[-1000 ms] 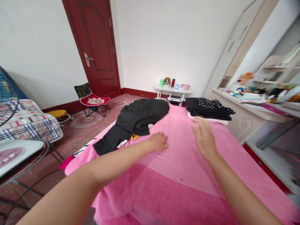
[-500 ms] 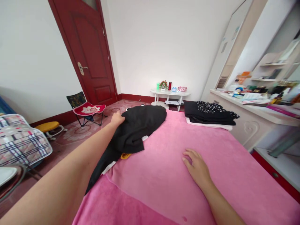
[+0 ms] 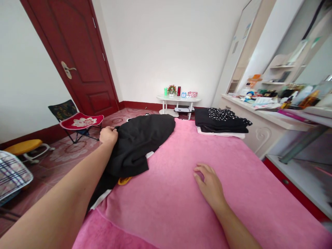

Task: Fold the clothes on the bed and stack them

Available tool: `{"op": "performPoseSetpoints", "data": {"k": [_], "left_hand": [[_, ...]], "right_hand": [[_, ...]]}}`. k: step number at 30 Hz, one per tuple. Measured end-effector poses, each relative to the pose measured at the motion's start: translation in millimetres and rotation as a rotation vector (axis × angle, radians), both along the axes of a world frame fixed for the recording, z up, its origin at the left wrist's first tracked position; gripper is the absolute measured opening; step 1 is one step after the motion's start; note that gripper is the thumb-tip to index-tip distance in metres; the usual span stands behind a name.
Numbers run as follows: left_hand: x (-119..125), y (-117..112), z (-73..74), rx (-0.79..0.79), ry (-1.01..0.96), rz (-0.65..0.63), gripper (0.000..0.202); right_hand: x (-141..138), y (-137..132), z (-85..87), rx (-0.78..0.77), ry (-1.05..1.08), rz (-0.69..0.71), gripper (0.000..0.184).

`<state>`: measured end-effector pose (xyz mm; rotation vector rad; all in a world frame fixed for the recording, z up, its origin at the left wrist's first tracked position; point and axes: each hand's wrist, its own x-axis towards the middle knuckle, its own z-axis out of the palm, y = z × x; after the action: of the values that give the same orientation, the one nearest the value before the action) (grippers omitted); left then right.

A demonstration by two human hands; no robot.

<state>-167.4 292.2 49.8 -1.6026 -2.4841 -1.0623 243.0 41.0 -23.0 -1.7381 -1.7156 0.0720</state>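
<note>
A pink blanket covers the bed in front of me. On its left side lies a loose heap of black clothes, with a bit of yellow and white cloth showing under it. My left hand is stretched out to the heap's left edge and is closed on the black cloth. My right hand rests on the pink blanket near the middle, fingers slightly curled and apart, holding nothing. A folded stack of black clothes, one with white dots, sits at the bed's far right on a white piece.
A dark red door stands at the left. A small folding chair and a yellow stool are on the tiled floor. A white side table stands by the far wall. A cluttered white dresser runs along the right.
My left hand left the blanket, reached to the black heap's far left edge and closed on it. My right hand came down flat onto the blanket. The view shifted toward the right.
</note>
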Motion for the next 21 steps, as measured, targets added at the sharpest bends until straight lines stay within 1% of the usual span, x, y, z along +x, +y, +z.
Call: {"op": "performPoseSetpoints", "data": {"k": [1,2,3,5,6,7,8,9,10,11,12,13,15,16,17,18,19,20,21], "left_hand": [[4,0,7.1,0.063,-0.011,0.037,0.023],[9,1,17.5,0.121,-0.028,0.074,0.022],[17,1,31.3,0.168,-0.054,0.095,0.021],[40,-2,67.7,0.283,-0.093,0.048,0.019],[56,-7,88.4,0.348,-0.104,-0.014,0.018],[75,-15,108.9,0.42,-0.099,-0.121,0.017],[96,-27,127.4,0.489,-0.088,-0.259,0.017],[118,-44,142.3,0.547,-0.065,-0.439,0.017],[142,-66,152.1,0.579,-0.025,-0.648,0.017],[164,-92,155.8,0.577,0.028,-0.844,0.016],[184,-122,153.3,0.532,0.098,-1.035,0.016],[201,-154,145.0,0.474,0.164,-1.202,0.016],[223,-218,116.5,0.317,0.331,-1.542,0.016],[229,-245,99.9,0.229,0.432,-1.732,0.015],[231,-268,84.1,0.167,0.516,-1.869,0.017],[230,-286,70.8,0.142,0.567,-1.925,0.02],[227,-297,60.7,0.131,0.575,-1.947,0.024],[221,-302,54.2,0.139,0.551,-1.92,0.026],[214,-302,50.9,0.157,0.505,-1.853,0.027]], "right_hand": [[1,1,-0.8,0.006,0.006,0.003,0.017],[1,1,-1.4,0.011,0.015,0.005,0.017],[2,1,-1.8,0.014,0.027,0.007,0.017],[2,2,-1.7,0.019,0.069,0.013,0.017],[2,1,-1.2,0.028,0.109,0.012,0.018],[2,1,-0.6,0.044,0.171,0.002,0.019],[2,0,0.1,0.065,0.258,-0.023,0.022],[2,-2,0.9,0.094,0.371,-0.061,0.027],[3,-3,1.6,0.134,0.512,-0.107,0.033],[4,-5,2.3,0.185,0.674,-0.154,0.039],[7,-7,2.9,0.242,0.843,-0.193,0.044],[9,-9,3.7,0.3,1.008,-0.22,0.048],[17,-14,5.6,0.389,1.286,-0.236,0.055],[21,-16,6.8,0.41,1.381,-0.231,0.057],[24,-19,8.0,0.416,1.447,-0.223,0.058],[27,-21,9.3,0.411,1.489,-0.207,0.059],[30,-23,10.5,0.4,1.509,-0.189,0.059],[31,-25,11.4,0.386,1.51,-0.173,0.059],[31,-26,12.1,0.371,1.499,-0.159,0.058]]}}
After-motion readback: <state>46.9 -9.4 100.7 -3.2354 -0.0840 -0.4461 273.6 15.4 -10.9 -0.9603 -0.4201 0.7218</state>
